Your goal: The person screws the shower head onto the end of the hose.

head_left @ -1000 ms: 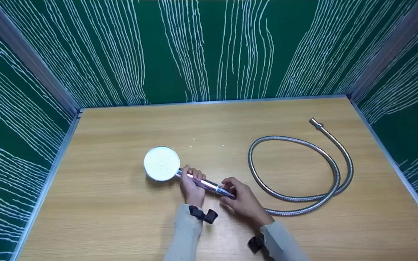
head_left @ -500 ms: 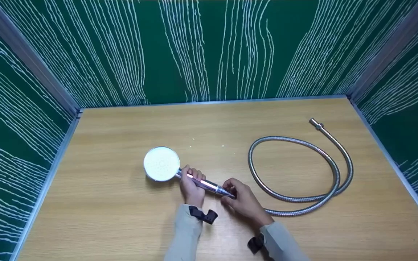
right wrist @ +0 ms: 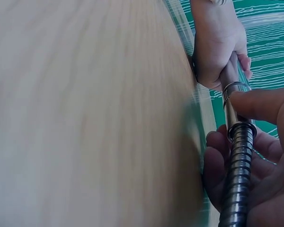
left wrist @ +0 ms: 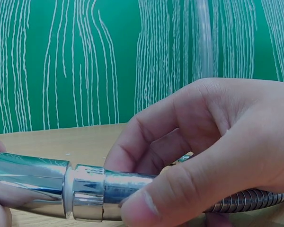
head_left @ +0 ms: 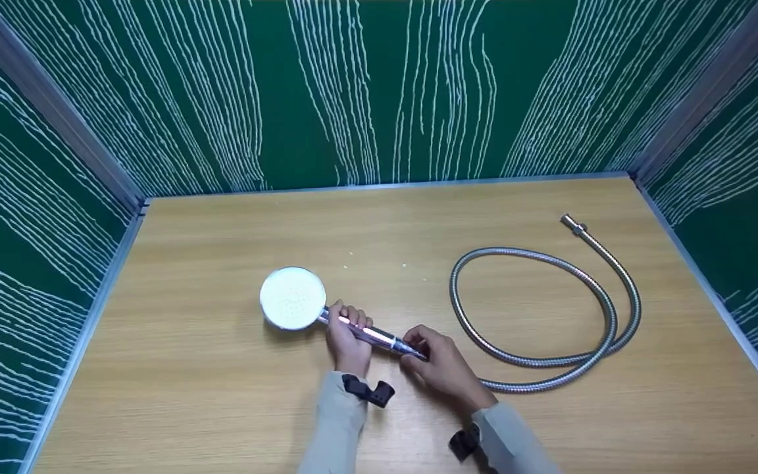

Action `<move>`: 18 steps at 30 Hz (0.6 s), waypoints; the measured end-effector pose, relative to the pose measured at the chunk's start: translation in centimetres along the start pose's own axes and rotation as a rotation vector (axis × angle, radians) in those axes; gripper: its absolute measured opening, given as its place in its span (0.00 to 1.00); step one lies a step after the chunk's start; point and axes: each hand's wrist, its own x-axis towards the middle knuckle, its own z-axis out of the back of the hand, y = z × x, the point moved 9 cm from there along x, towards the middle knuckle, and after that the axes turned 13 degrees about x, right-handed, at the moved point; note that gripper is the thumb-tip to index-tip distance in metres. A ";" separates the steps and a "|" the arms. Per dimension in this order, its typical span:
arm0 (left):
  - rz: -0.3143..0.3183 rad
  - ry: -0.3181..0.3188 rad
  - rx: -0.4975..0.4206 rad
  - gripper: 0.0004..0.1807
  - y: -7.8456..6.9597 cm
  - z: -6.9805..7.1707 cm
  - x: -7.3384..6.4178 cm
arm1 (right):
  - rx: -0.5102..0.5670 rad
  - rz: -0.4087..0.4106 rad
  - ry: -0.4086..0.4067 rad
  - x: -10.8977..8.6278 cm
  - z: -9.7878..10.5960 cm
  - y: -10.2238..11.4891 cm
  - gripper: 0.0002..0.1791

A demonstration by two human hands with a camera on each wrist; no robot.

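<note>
Hose [head_left: 537, 362]: ribbed shiny metal, looped on wood-grain table [head_left: 221, 395]; shower head [head_left: 293, 298]: round, white-fronted, over table; chrome handle [head_left: 376, 336], glossy, left hand [head_left: 351, 342] wrapped round it; right hand [head_left: 446, 365] pinching hose's smooth end fitting [left wrist: 125, 184]

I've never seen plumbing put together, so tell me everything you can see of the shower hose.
The shower hose is a flexible, shiny silver tube that looks like ribbed metal. Most of it lies on the wood-grained table, in an open loop that crosses itself. Its far end carries a metal fitting and is attached to nothing. At its near end, the right hand pinches a smooth metal sleeve in line with the shower head's handle; how firmly they are joined cannot be told.
</note>
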 end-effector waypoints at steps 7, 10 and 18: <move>-0.002 -0.002 -0.007 0.17 0.2 0.1 0.1 | 0.004 -0.021 0.008 0.0 0.0 -0.3 0.09; 0.000 -0.007 -0.002 0.17 0.2 0.1 0.1 | 0.004 -0.039 0.014 0.0 0.0 -0.4 0.08; -0.009 0.010 -0.001 0.17 0.0 -0.1 0.0 | 0.000 -0.014 0.023 0.0 -0.1 -0.3 0.11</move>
